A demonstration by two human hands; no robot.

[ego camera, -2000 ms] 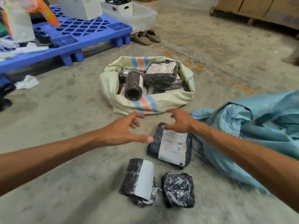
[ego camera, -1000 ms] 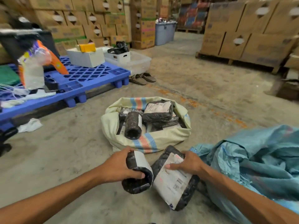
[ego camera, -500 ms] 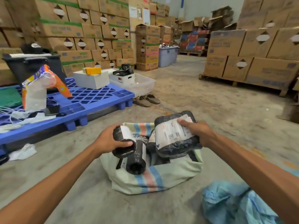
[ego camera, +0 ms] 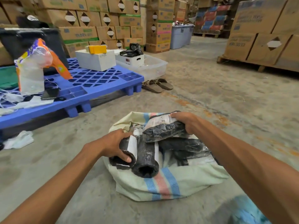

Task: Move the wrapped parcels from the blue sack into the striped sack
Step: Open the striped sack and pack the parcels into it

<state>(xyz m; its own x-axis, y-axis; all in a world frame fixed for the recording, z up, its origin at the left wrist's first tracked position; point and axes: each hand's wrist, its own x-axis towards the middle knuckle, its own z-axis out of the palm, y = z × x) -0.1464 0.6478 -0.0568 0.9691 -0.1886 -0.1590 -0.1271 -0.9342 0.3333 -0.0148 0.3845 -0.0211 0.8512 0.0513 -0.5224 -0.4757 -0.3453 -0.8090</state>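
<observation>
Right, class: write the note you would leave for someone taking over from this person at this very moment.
Left hand: gripping a small rolled parcel over the striped sack.
Right hand: holding a flat labelled parcel over the same sack.
Done: several parcels already lie inside.
Left: let go of both, then check the blue sack, only partly in view at the bottom right, for more.

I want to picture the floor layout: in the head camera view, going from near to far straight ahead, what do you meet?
Blue sack → striped sack → sandals → clear tub → stacked cardboard boxes.
</observation>
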